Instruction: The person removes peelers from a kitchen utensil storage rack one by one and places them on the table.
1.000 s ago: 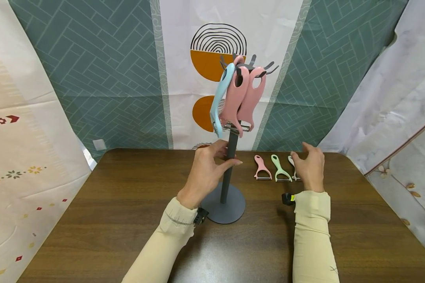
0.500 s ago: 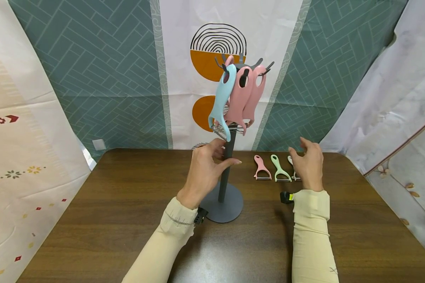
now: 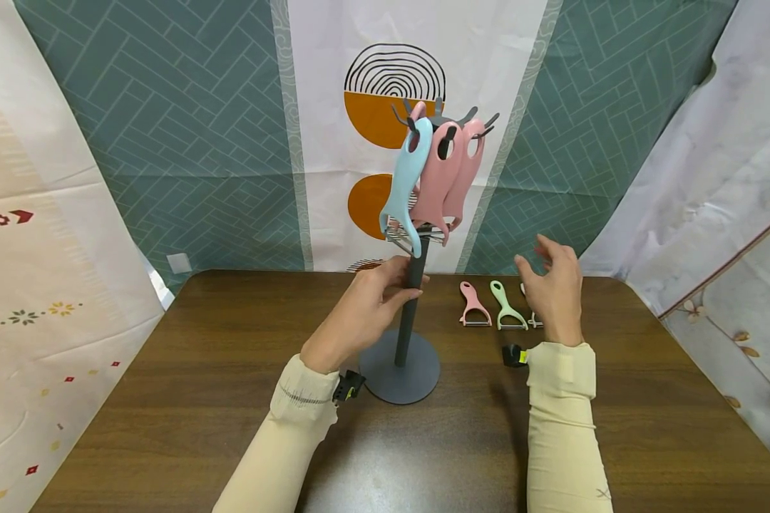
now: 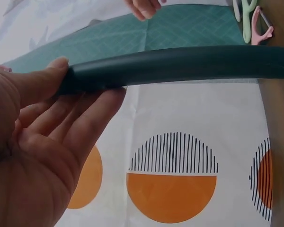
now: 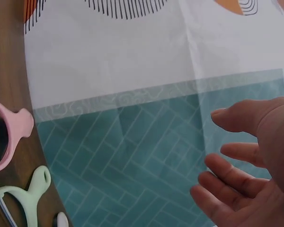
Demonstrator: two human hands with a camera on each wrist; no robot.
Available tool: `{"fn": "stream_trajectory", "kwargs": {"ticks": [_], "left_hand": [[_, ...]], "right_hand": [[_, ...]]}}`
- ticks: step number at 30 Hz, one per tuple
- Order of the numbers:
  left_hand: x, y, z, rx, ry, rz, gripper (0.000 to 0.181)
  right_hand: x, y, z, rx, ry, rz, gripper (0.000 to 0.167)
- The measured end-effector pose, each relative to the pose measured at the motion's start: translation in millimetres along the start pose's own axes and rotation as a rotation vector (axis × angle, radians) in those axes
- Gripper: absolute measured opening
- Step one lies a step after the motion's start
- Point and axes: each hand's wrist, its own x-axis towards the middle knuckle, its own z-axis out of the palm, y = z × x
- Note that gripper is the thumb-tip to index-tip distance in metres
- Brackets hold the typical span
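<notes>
A dark grey stand (image 3: 399,370) with a round base and hooks on top stands on the table. A light blue peeler (image 3: 406,178) and several pink peelers (image 3: 438,178) hang from its hooks. The left hand (image 3: 366,306) pinches the pole (image 4: 180,64) between thumb and fingers, below the hanging peelers. Fingers spread and bent a little, the right hand (image 3: 555,292) is held over the table's back right and touches nothing. Beside it lie a pink peeler (image 3: 474,305), a green peeler (image 3: 505,306) and a white one (image 3: 535,321) partly hidden by the hand.
The brown wooden table (image 3: 231,399) ends at a patterned cloth backdrop (image 3: 218,142) close behind the stand. Floral white cloth (image 3: 731,342) hangs on the right, and a cream patterned cloth (image 3: 45,271) on the left.
The stand has turned, so the blue peeler shows more to the front. The left hand has shifted slightly on the pole, its wrist moving left. The right hand has risen a little, away from the lying peelers.
</notes>
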Motion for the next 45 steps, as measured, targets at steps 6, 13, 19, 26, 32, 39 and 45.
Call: {"fn": "stream_trajectory", "kwargs": {"ticks": [6,13,19,26,32,39,45], "left_hand": [[0.7,-0.8,1.5,-0.048,0.018,0.01,0.018],[0.2,-2.9,4.0,-0.02,0.095,0.023,0.018],[1.0,-4.1,6.7,0.041,0.163,0.047,0.02],[0.6,-3.3,9.0,0.057,0.217,0.019,0.025],[1.1,-4.4,11.4,0.042,0.253,0.007,0.025],[0.6,-4.7,13.6,0.039,0.289,0.017,0.025],[1.0,-4.7,14.9,0.053,0.31,0.016,0.025]], "right_hand": [[-0.7,-8.4,-0.5,0.027,0.013,-0.032,0.053],[-1.9,-18.2,-2.6,0.061,0.037,-0.057,0.053],[-3.9,-27.8,-6.3,0.097,0.053,-0.08,0.053],[-5.3,-38.3,-7.8,0.14,0.078,-0.122,0.051],[-6.7,-44.2,-6.9,0.173,0.09,-0.142,0.05],[-8.7,-51.3,-7.0,0.186,0.097,-0.171,0.05],[-10.8,-60.1,-9.3,0.221,0.107,-0.196,0.049]]}}
